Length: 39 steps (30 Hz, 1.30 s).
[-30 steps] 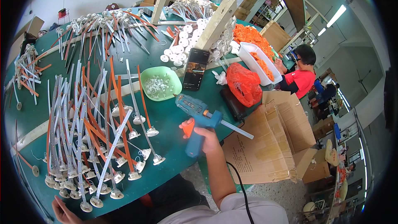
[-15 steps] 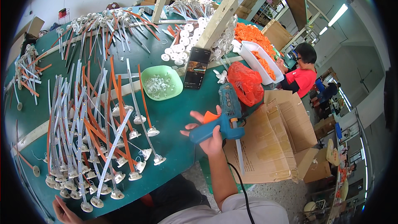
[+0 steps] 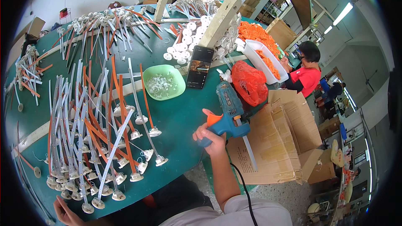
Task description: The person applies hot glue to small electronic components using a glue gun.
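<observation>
My right hand is wrapped round the handle of a blue hot glue gun with an orange trigger. A translucent glue stick sticks out of its rear, and a black cord runs down from it. The gun's front end lies close to a red plastic bag. At the table's lower left edge, my left hand holds nothing, with its fingers stretched out and apart. Just beyond it lie several LED strips with round white bases, mixed with orange-brown strips.
A green bowl with small white pieces stands beside a phone leaning on a wooden post. Cardboard boxes stand at the right. A white bin holds orange parts. Behind it sits a person in red.
My right hand has closed round the glue gun's handle, its fingers previously spread. The gun has tilted, its front swinging slightly left and its glue stick right. My left hand stays nearly still.
</observation>
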Each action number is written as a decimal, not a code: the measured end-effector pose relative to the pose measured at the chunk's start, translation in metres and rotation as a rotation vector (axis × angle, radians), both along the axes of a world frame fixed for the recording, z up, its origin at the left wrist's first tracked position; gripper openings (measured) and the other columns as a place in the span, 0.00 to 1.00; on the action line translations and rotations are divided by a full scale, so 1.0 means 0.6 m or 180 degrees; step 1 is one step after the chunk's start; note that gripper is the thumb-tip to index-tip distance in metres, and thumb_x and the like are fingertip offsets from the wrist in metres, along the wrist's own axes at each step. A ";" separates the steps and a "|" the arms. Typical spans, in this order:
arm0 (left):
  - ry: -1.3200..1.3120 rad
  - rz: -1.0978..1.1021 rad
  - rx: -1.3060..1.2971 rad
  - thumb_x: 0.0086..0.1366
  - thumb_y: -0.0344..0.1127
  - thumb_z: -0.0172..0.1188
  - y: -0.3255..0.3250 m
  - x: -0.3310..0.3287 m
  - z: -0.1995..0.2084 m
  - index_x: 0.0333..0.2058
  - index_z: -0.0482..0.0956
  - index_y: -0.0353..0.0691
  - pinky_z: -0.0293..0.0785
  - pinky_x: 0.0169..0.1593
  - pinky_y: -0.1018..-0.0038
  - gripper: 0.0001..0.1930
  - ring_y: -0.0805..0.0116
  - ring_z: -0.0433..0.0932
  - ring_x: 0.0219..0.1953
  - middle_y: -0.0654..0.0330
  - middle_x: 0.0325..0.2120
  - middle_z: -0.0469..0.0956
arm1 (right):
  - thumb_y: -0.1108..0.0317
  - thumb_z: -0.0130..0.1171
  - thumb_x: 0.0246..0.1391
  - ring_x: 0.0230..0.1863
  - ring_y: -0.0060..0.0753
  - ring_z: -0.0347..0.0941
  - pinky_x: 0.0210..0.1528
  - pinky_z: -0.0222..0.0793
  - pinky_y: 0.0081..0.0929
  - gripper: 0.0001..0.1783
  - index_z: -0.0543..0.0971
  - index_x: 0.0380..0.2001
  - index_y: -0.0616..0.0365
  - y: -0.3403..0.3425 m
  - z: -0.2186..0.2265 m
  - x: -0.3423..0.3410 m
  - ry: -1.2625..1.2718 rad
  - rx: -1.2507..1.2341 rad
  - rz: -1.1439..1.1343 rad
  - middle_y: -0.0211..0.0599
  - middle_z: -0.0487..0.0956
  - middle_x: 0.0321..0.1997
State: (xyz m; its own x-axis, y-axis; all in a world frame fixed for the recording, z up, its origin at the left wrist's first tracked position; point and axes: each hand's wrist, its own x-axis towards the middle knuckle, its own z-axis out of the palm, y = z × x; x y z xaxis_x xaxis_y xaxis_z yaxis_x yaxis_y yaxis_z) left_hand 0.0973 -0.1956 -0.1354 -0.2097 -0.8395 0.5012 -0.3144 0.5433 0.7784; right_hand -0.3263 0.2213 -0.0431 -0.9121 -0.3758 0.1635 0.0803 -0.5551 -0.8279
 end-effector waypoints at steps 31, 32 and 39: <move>0.0061 0.0044 0.0084 0.72 0.35 0.57 0.003 -0.006 0.001 0.31 0.76 0.31 0.59 0.32 0.82 0.13 0.81 0.61 0.28 0.69 0.24 0.68 | 0.67 0.53 0.47 0.27 0.32 0.68 0.35 0.64 0.42 0.29 0.65 0.56 0.53 0.025 -0.012 -0.019 -0.0733 -0.0591 0.0183 0.32 0.72 0.23; 0.0063 0.0042 0.0084 0.72 0.35 0.57 0.001 -0.006 0.001 0.31 0.76 0.30 0.60 0.32 0.82 0.13 0.81 0.62 0.28 0.69 0.24 0.69 | 0.67 0.53 0.47 0.27 0.32 0.69 0.36 0.64 0.42 0.29 0.65 0.56 0.53 0.027 -0.011 -0.021 -0.0801 -0.0637 0.0243 0.32 0.72 0.24; -0.0025 0.0100 -0.0036 0.72 0.35 0.57 0.009 -0.014 0.013 0.31 0.77 0.30 0.61 0.33 0.82 0.13 0.81 0.62 0.28 0.68 0.25 0.70 | 0.72 0.54 0.42 0.30 0.35 0.73 0.37 0.68 0.45 0.33 0.66 0.57 0.53 0.017 0.001 -0.016 -0.0715 -0.0568 0.0010 0.42 0.77 0.38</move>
State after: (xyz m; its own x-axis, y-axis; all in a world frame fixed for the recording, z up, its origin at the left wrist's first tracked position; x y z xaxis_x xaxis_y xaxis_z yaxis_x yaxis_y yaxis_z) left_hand 0.0886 -0.1903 -0.1277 -0.1873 -0.8401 0.5090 -0.3376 0.5417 0.7698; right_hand -0.3359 0.2315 -0.0426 -0.9319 -0.3621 0.0213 0.2526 -0.6900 -0.6783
